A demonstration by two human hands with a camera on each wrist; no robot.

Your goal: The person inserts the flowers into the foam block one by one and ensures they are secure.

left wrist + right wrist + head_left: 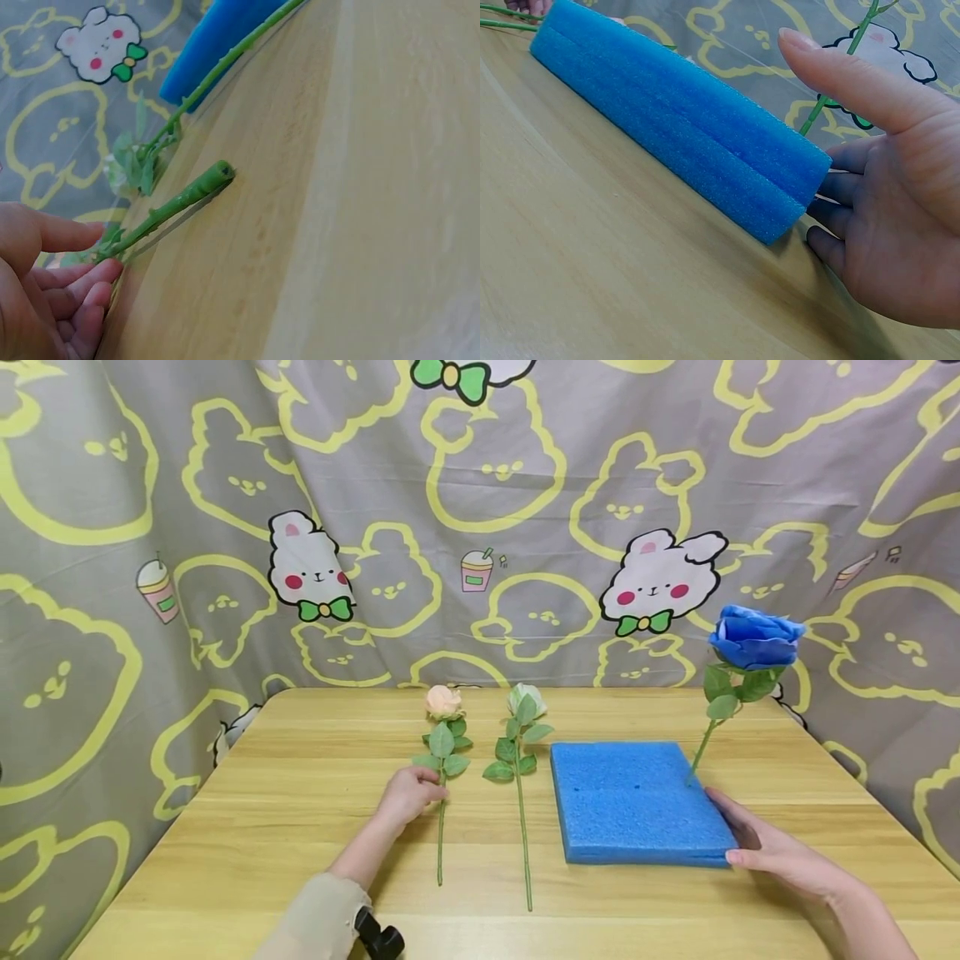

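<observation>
Peach rose stem (441, 843) lies btwn L hand (408, 795) thumb & fingers, apart; R hand (783, 856) fingers apart by blue foam (637, 814).

The table (247, 827) bears a peach rose (442, 742), a seemingly white rose (507, 750) and a blue block (637, 814).

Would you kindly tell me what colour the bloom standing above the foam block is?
The bloom is blue; it shows best in the head view.
</observation>
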